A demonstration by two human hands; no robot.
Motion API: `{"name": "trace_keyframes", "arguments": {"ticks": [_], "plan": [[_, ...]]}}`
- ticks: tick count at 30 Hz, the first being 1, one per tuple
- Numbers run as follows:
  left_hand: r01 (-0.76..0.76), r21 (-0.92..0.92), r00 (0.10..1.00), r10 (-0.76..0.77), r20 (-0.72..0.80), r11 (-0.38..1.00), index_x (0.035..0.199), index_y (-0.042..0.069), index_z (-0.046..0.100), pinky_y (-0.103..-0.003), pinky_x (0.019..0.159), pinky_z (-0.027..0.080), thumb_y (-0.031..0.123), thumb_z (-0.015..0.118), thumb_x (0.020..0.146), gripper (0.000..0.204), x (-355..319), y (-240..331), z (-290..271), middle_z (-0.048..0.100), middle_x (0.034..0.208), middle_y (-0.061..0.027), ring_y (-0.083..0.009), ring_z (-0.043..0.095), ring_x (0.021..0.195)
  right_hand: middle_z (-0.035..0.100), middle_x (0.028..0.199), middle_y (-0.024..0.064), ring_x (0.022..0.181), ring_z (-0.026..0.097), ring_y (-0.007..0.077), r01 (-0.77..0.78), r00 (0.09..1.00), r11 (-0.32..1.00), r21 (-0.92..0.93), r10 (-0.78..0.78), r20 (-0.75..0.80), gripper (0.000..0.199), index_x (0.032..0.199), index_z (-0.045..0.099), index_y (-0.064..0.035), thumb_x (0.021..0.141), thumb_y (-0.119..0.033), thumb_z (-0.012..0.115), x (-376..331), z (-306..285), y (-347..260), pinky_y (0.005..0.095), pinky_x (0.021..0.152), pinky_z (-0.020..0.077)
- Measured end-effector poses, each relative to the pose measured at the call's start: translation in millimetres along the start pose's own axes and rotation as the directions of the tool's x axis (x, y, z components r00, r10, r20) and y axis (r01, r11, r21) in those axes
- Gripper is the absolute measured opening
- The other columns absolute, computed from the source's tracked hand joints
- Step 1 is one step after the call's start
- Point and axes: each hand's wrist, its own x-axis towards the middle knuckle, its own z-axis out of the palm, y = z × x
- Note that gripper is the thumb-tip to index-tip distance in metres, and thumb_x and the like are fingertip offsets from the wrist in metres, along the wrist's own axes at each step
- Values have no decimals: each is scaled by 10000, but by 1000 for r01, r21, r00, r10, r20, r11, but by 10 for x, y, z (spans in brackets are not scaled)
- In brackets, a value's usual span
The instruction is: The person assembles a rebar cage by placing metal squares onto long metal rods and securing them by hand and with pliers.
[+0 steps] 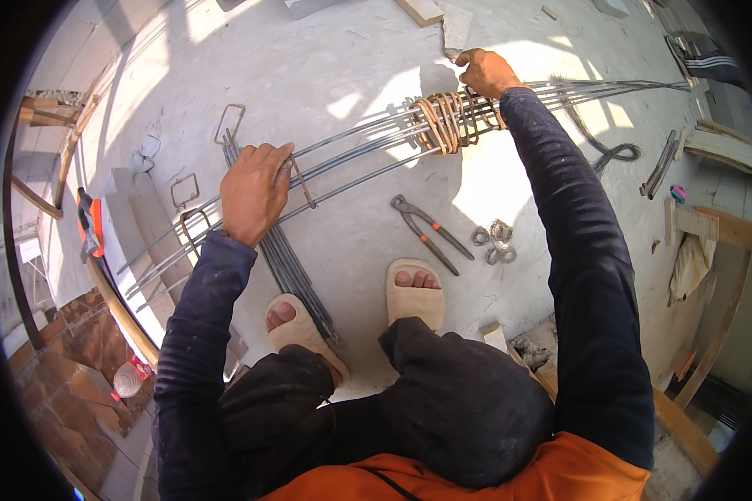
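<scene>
Your dark-trousered knees (468, 409) and orange shirt (451, 476) are closest, at 6 o'clock. Steel bars (363, 159) run above the floor (351, 50) from 9 to 2 o'clock, threaded through bunched brown rectangular rings (443, 123) at 1 o'clock. Your left hand (252, 199), at 10 o'clock, lies over the bars, fingers bent beside a single ring (302, 182); your right hand (491, 75), at 1 o'clock, is by the bunch, fingers half-curled. You cannot tell whether either grips anything. Pincers (422, 227) and wire coils (497, 242) lie toward 3 o'clock.
</scene>
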Motion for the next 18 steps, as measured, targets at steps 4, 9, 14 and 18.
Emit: {"name": "trace_keyframes", "arguments": {"ticks": [4,9,14,18], "plan": [[24,-5,999,-23,36,1000,1255,91,752,-430,815,541,97,712,954,304,-11,-31,2,685,992,-85,-317,633,942,787,1135,201,1053,761,378,15,956,984,176,37,-291,293,1219,770,-81,1014,-246,642,-396,-143,-97,467,955,595],[23,-10,998,-23,54,1000,1256,88,752,-433,823,545,100,709,954,305,-1,-47,-2,689,1014,-85,-317,638,965,782,988,197,936,762,356,-73,986,917,392,124,-108,331,1140,764,-65,1032,-359,658,-1249,4,-315,462,871,588],[33,29,995,-36,98,999,1260,89,755,-439,853,555,128,702,969,299,28,-44,-23,702,1033,-90,-322,651,998,782,1117,207,1026,755,363,-213,941,890,403,298,-160,401,1186,767,-80,1001,-432,716,-1491,311,-235,473,900,583],[28,25,995,-30,94,999,1262,89,758,-445,858,557,142,697,977,297,53,-69,-20,705,1037,-96,-324,653,1004,774,1196,217,1121,740,387,-266,934,889,373,334,-129,561,1308,761,-86,1035,-559,636,-1533,438,-17,484,965,572]]}}
